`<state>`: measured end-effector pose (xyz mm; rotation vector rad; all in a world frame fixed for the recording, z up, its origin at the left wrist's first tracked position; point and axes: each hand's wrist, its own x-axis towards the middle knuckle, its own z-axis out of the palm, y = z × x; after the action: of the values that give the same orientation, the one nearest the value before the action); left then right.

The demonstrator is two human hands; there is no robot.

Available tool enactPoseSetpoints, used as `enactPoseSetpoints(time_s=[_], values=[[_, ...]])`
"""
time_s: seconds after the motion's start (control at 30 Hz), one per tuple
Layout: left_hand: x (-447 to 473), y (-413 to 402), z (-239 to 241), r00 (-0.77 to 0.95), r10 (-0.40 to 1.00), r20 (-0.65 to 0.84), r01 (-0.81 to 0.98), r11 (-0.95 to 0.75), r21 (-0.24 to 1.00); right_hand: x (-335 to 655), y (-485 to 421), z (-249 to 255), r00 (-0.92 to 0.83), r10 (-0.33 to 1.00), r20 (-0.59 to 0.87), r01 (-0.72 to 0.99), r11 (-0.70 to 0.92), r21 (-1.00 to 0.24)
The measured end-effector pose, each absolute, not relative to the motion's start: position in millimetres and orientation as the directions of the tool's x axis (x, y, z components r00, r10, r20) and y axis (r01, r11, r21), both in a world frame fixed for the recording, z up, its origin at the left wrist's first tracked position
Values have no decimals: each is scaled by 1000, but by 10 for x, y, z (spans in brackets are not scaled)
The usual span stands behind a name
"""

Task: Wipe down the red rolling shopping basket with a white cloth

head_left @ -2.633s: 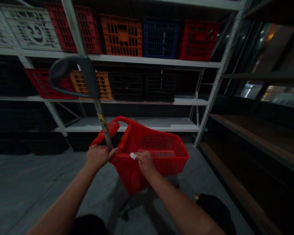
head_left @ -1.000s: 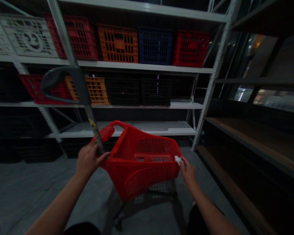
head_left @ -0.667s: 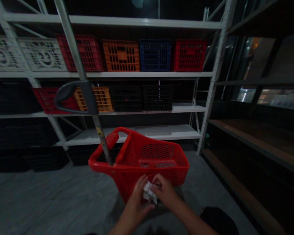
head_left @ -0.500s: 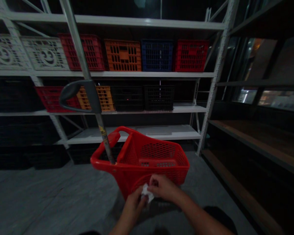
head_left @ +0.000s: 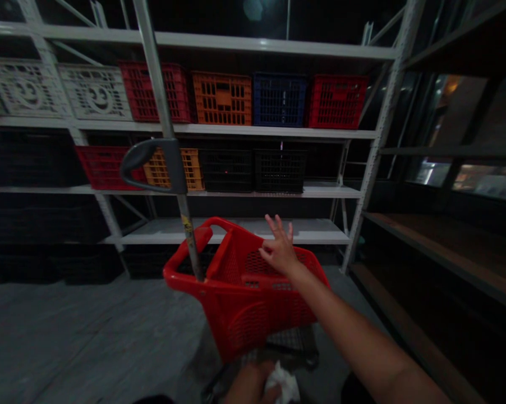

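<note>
My left hand [head_left: 253,384] is low at the bottom edge, closed on a crumpled white tissue [head_left: 283,384]. My right hand [head_left: 280,250] is raised over the basket of a red plastic shopping cart [head_left: 236,297]. Its thumb and index finger are curled together in a pinch while the other fingers stretch upward. Whether anything small sits in that pinch cannot be made out. A metal pole with a dark grey loop handle [head_left: 177,166] rises from the rear of the cart.
White metal shelving [head_left: 253,132] stands behind the cart. It carries white, red, blue and black crates and an orange crate [head_left: 222,99]. Dark shelves with brown boards [head_left: 438,252] line the right side. Grey concrete floor [head_left: 88,336] runs around the cart.
Both hands were together at the tissue beside the cart. My right hand has let go and risen over the basket; my left hand has dropped lower with the tissue.
</note>
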<state>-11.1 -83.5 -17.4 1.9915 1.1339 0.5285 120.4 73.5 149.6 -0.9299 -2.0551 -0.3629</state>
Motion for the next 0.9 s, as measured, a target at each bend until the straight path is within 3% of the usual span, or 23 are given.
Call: enactPoseSetpoints(time_s=[0.13,0.37,0.63,0.77,0.9], values=[[-64,-837,-260,525,846,-96,590,-280,757,1055,992,1416,-389,490,781,776,631,-9],[-38,-864,-243,452,886,-103,611,-223,760,909,1071,1343,-384,519,764,783,622,-29],[-99,-885,-254,387,922,20,559,-252,790,882,972,1361,-361,564,743,774,626,-99],[-161,-827,-191,228,968,102,555,-215,804,899,763,1140,-350,653,672,679,671,-298],[-292,-745,-107,86,985,149,500,-172,849,993,332,617,-345,779,524,317,622,-716]])
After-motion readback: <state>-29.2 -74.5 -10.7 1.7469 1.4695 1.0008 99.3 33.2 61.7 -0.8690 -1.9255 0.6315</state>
